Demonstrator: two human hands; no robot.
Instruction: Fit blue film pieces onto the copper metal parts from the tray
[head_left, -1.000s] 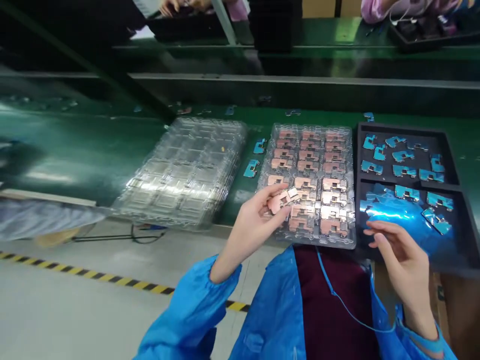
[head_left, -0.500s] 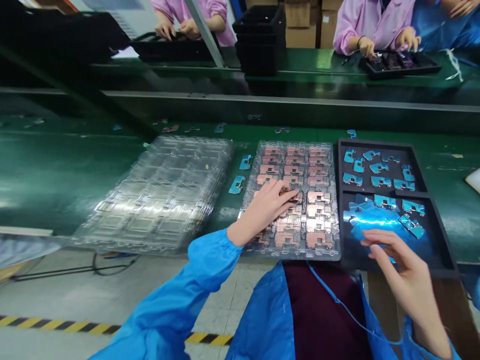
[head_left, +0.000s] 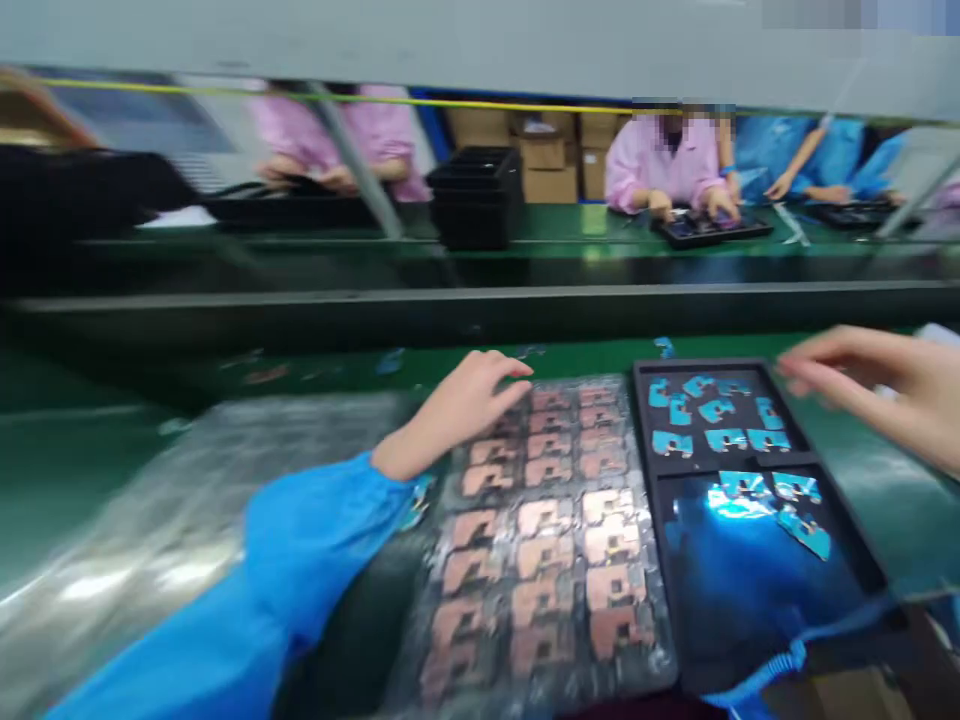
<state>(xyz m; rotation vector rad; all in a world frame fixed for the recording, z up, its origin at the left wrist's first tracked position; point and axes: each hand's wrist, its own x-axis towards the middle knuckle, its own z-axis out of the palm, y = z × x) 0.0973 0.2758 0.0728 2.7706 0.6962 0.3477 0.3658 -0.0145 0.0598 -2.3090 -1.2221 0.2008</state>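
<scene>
My left hand point(head_left: 465, 400) reaches over the far left corner of a clear blister tray point(head_left: 652, 600) that holds several copper-coloured parts point(head_left: 540, 520). Its fingers curl down at the tray's far edge; the picture is too smeared by motion to show whether they grip anything. My right hand point(head_left: 877, 385) hovers to the right of a black tray point(head_left: 645, 480), fingers stretched out towards the left with nothing in them. That black tray holds several blue parts point(head_left: 705, 412) and a sheet of blue film point(head_left: 742, 570).
A stack of clear empty blister trays point(head_left: 187, 520) lies on the green belt point(head_left: 75, 460) at my left. A dark rail point(head_left: 480, 310) runs across behind the trays. Beyond it other people in pink and blue coats point(head_left: 660, 160) work at black trays, beside stacked black bins point(head_left: 480, 195).
The camera has tipped up and moved closer. My left hand has moved from the tray's middle to its far left corner. My right hand has risen from the black tray's near edge to its far right side.
</scene>
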